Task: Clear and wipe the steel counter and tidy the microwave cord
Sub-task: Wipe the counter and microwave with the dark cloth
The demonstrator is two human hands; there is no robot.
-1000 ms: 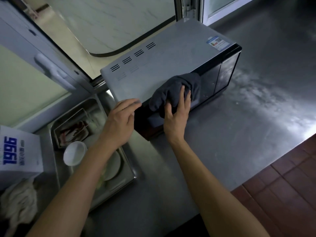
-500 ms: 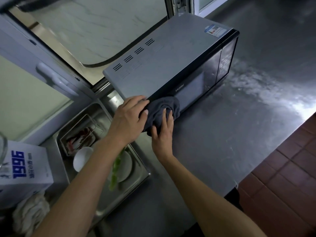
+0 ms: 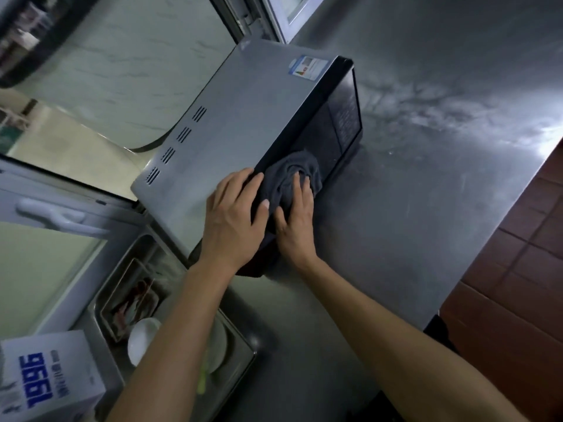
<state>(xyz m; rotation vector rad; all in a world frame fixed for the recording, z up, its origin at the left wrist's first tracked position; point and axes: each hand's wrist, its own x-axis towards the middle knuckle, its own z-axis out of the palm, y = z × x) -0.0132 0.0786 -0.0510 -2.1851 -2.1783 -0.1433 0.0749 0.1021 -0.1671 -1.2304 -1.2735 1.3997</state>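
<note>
From the head view, the right hand (image 3: 295, 216) presses a dark cloth (image 3: 291, 178) flat-fingered against the black door of the microwave (image 3: 243, 117) at frame centre. The left hand (image 3: 234, 219) rests on the microwave's top edge with fingers spread, steadying it. The steel counter (image 3: 426, 193) at right shows smeared, streaky patches, so its wiping looks unfinished. The cord is not visible, perhaps hidden behind the microwave. A tray of dishes (image 3: 243, 345) sits at lower left, not yet cleared.

microwave (image 3: 243, 117) sits on the counter (image 3: 426, 193), sink (image 3: 240, 345) to its left, cloth (image 3: 292, 178) against its front.
</note>
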